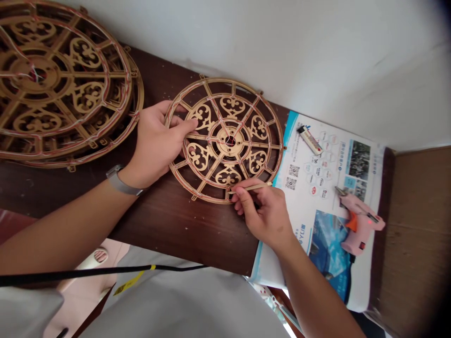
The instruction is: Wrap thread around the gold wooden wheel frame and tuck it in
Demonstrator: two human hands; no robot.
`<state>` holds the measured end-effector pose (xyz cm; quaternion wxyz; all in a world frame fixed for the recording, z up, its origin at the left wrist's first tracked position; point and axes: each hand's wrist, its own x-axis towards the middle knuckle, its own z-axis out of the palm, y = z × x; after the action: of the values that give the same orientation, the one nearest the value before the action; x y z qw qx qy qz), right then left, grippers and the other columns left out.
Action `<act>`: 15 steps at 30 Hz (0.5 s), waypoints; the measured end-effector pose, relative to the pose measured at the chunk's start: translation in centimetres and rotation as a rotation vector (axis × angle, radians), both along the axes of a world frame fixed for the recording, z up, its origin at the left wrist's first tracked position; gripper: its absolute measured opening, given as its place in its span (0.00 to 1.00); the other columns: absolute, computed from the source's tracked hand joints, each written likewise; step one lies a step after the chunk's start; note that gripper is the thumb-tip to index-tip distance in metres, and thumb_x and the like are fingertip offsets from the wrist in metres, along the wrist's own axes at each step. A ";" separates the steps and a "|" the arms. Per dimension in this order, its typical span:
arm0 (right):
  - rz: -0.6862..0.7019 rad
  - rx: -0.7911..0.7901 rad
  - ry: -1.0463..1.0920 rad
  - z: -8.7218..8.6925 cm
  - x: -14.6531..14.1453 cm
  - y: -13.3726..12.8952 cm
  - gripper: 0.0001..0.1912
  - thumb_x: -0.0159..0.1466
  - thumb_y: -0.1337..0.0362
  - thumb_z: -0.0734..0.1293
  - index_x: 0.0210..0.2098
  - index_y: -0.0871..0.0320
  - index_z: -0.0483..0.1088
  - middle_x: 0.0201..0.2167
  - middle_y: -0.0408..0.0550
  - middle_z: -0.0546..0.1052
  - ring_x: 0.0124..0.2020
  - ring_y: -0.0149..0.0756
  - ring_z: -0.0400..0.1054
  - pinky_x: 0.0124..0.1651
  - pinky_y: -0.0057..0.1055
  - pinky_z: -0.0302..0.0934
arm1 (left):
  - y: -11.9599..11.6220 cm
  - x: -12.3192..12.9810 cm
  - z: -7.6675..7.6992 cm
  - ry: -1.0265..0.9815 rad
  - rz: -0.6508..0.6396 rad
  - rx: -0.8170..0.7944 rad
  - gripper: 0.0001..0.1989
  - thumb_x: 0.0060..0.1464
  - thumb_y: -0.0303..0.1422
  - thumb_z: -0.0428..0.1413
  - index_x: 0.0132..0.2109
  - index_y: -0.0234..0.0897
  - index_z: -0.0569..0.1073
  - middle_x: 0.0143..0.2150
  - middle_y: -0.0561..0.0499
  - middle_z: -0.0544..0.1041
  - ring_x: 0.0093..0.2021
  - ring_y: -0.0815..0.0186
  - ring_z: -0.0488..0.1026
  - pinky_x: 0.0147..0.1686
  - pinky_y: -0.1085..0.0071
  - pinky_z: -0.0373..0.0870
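Observation:
A round gold openwork frame [229, 123], with red and white wires running along its rings and spokes, is held above the dark brown table. My left hand [160, 138] grips its left rim, thumb on top and fingers partly hidden beneath. Near the frame's lower right edge, my right hand [262, 206] pinches a thin light-coloured stick [259, 186]. The stick's left tip points at the wires on the outer ring; whether it touches them cannot be made out.
More gold wired frames [52, 98] are stacked at the left. On the printed white sheet [296, 206] at the right lie a lighter [310, 141] and a pink glue gun [359, 220]. A cardboard box [416, 234] stands at the far right, and a pale wall rises behind.

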<state>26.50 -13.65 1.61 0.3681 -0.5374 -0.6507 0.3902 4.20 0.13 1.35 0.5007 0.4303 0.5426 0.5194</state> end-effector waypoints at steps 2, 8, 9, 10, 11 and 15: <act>0.010 -0.032 0.028 -0.1 0.2 0.0 0.11 0.80 0.63 0.66 0.40 0.57 0.75 0.35 0.45 0.81 0.26 0.25 0.75 0.27 0.23 0.69 | 0.0 0.1 0.1 -0.010 -0.001 -0.017 0.08 0.55 0.19 0.67 0.38 0.36 0.80 0.21 0.59 0.73 0.15 0.72 0.67 0.13 0.77 0.64; -0.041 -0.108 0.146 -0.1 0.1 -0.2 0.11 0.80 0.61 0.66 0.42 0.57 0.76 0.32 0.44 0.80 0.24 0.25 0.74 0.25 0.21 0.70 | 0.0 0.2 0.6 -0.003 0.001 -0.034 0.08 0.55 0.19 0.67 0.39 0.35 0.81 0.23 0.58 0.75 0.15 0.72 0.67 0.11 0.77 0.63; -0.050 -0.112 0.153 0.0 0.0 -0.2 0.11 0.80 0.61 0.66 0.42 0.57 0.76 0.32 0.44 0.80 0.24 0.25 0.75 0.25 0.21 0.71 | 0.0 0.2 0.6 -0.004 -0.001 -0.033 0.08 0.55 0.19 0.67 0.38 0.35 0.81 0.23 0.58 0.75 0.15 0.72 0.67 0.11 0.77 0.63; -0.052 -0.105 0.145 0.0 0.0 -0.2 0.10 0.80 0.61 0.66 0.42 0.57 0.76 0.32 0.44 0.80 0.24 0.25 0.75 0.25 0.21 0.71 | 0.0 0.1 0.6 -0.005 -0.002 -0.033 0.08 0.55 0.18 0.67 0.38 0.35 0.80 0.23 0.58 0.75 0.15 0.73 0.67 0.12 0.77 0.63; -0.049 -0.088 0.124 0.0 -0.1 -0.3 0.10 0.80 0.62 0.66 0.42 0.57 0.76 0.33 0.44 0.81 0.25 0.25 0.75 0.25 0.21 0.71 | 0.0 0.1 0.6 -0.005 -0.003 -0.034 0.09 0.55 0.18 0.67 0.38 0.35 0.80 0.23 0.58 0.75 0.15 0.73 0.67 0.12 0.78 0.63; -0.016 0.024 0.011 -0.2 0.0 -0.2 0.09 0.80 0.66 0.66 0.42 0.57 0.76 0.36 0.45 0.82 0.27 0.25 0.75 0.27 0.22 0.70 | -0.1 0.0 0.5 -0.005 -0.019 -0.049 0.08 0.57 0.19 0.67 0.38 0.37 0.80 0.23 0.58 0.75 0.16 0.73 0.68 0.14 0.78 0.65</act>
<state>26.50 -13.86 1.45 0.3811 -0.5360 -0.6491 0.3823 4.15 0.01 1.87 0.5172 0.4218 0.5500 0.5022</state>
